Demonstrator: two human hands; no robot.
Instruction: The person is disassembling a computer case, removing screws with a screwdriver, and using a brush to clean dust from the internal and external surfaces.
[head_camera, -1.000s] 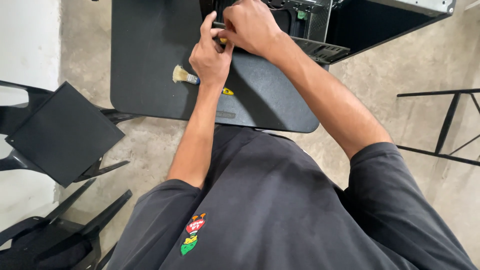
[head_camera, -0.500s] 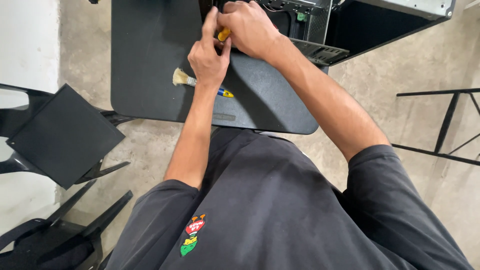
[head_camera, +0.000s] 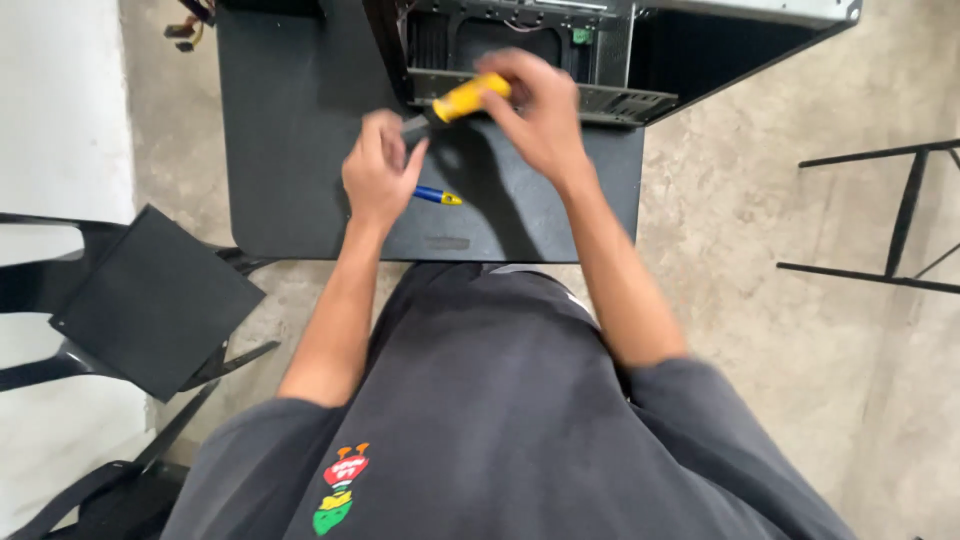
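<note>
One yellow-handled screwdriver (head_camera: 462, 100), tilted, gripped by right hand (head_camera: 535, 115).

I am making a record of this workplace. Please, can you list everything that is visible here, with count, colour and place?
screwdriver: 1, yellow handle, held above the table's far edge
small tool: 1, blue and yellow, lying on the table beside the left hand
computer case: 1, black and grey, open, on the far side of the table
table: 1, dark grey, in front of the person
cables: a few, mixed colours, top left corner
chairs: 2 partly seen, black, at the left on the floor
metal frame: 1, black, at the right
left hand: 1, touching the screwdriver's dark end
right hand: 1, gripping the yellow handle
</note>
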